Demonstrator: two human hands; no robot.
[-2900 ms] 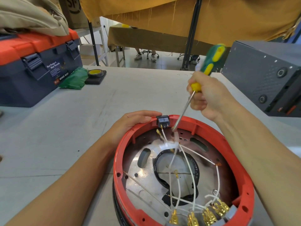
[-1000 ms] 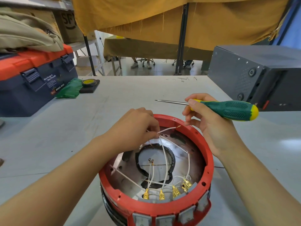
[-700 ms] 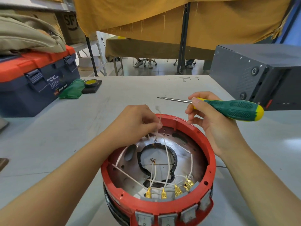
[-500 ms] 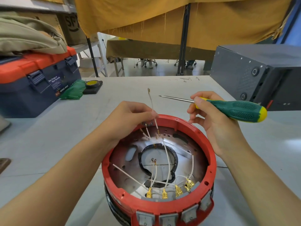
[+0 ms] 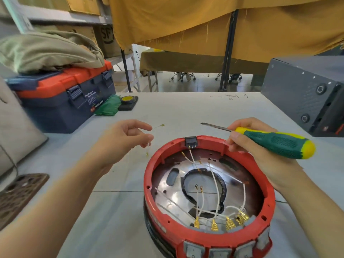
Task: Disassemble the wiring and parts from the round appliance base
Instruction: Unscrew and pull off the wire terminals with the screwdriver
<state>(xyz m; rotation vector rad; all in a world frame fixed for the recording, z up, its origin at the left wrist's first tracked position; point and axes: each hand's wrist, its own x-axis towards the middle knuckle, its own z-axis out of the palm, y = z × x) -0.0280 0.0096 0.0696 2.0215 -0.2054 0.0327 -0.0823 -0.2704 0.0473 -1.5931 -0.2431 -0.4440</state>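
The left hand [image 5: 122, 140] is hovering above the table [image 5: 186, 108], left of the base, with fingers loosely spread; a short white wire [image 5: 158, 126] with gold terminals is sitting at the fingertips, blurred, and it is not possible to tell whether it is pinched or free. One end of it is pointing right and away, the other is dangling downward.

The right hand [image 5: 260, 151] is gripping a screwdriver [image 5: 270, 140] at the front of its green and yellow handle, fingers curled round it. The tool's long axis is lying nearly level, the metal tip pointing left and slightly away, the yellow butt pointing right. The lower fingers are resting against the far right rim of the round appliance base [image 5: 210, 237].

The base is standing on the table in front of the person, open side up, its ring red with grey switches along the near edge, partly cut off by the bottom of the frame. A black switch [image 5: 190, 141] is sitting in the far rim. Inside, white wires [image 5: 216, 183] are running from near that switch toward gold spade terminals [image 5: 214, 225] at the near wall, over a shiny metal plate with a black ring.

A blue and orange toolbox [image 5: 61, 101] is standing far left, a dark grey box [image 5: 307, 94] far right.
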